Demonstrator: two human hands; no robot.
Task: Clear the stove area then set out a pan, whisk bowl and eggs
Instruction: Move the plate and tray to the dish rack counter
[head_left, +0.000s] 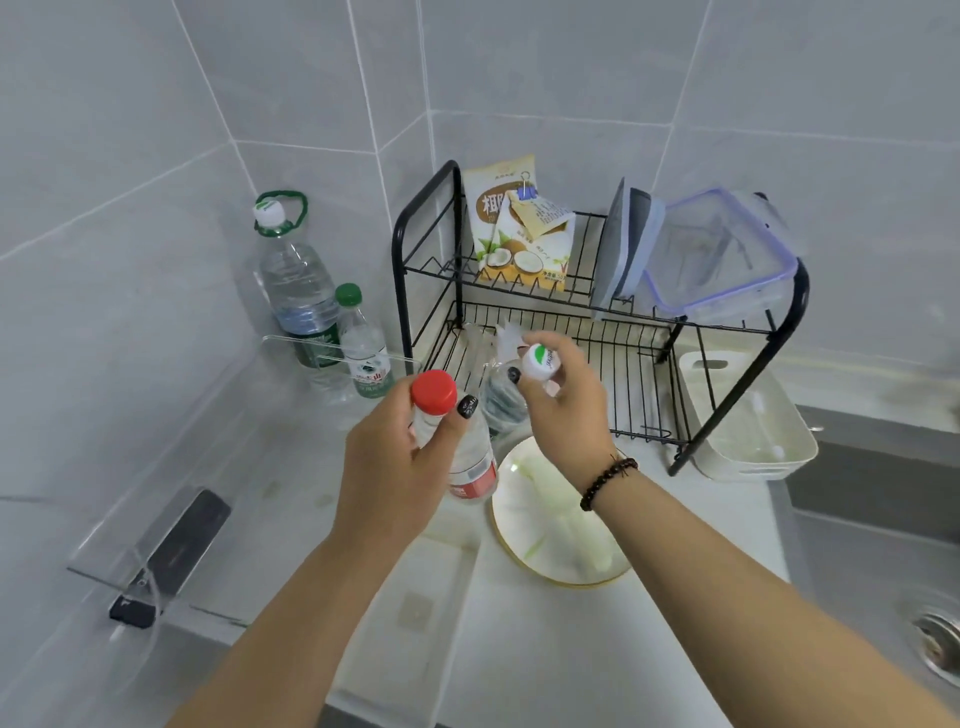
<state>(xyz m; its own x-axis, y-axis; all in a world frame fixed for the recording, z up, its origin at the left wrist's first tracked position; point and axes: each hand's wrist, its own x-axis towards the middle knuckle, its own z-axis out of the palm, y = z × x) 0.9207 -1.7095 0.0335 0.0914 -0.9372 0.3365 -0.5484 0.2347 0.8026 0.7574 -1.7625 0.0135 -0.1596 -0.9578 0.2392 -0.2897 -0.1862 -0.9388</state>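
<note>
Red-capped bottle (470, 467) in left hand's (395, 467) curled fingers (457, 415), white-capped bottle (501, 397) pinched in right hand's (566, 400) fingers.

Grey tiled walls (156, 130) meet a pale countertop (571, 649) beside a steel sink (883, 545).

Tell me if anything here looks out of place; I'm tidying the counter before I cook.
A clipped snack bag stands on the dish rack among lids, an odd spot for food. The plate by the rack looks smeared with green residue. Each hand holds a bottle: left the red-capped one, right the white-capped one.
</note>
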